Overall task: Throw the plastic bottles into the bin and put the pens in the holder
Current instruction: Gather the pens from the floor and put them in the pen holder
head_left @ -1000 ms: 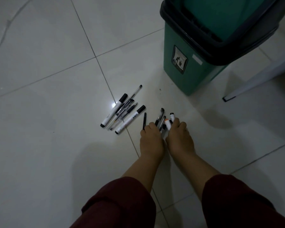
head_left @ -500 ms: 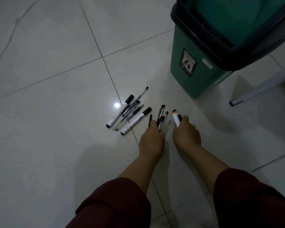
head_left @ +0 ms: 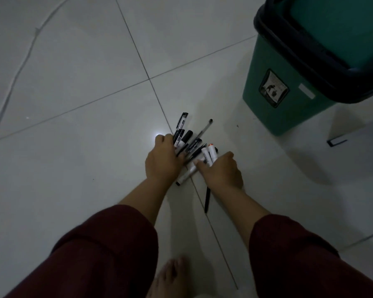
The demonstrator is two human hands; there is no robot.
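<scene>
Several pens and markers lie bunched on the white tiled floor between my hands. My left hand curls around black pens at the bunch's left side. My right hand holds white markers, one with an orange tip. A white marker pokes out on the floor between my wrists. One black pen lies on the tile under my right wrist. The green bin with a black rim stands at the upper right. No bottles or pen holder are in view.
A white furniture leg with a black foot stands right of the bin. A bare foot shows at the bottom between my dark red sleeves. Tile joints cross the floor.
Both hands moved left and gathered the scattered pens into one bunch. The left hand now covers the group that lay loose before. A black pen now lies under my right wrist.
</scene>
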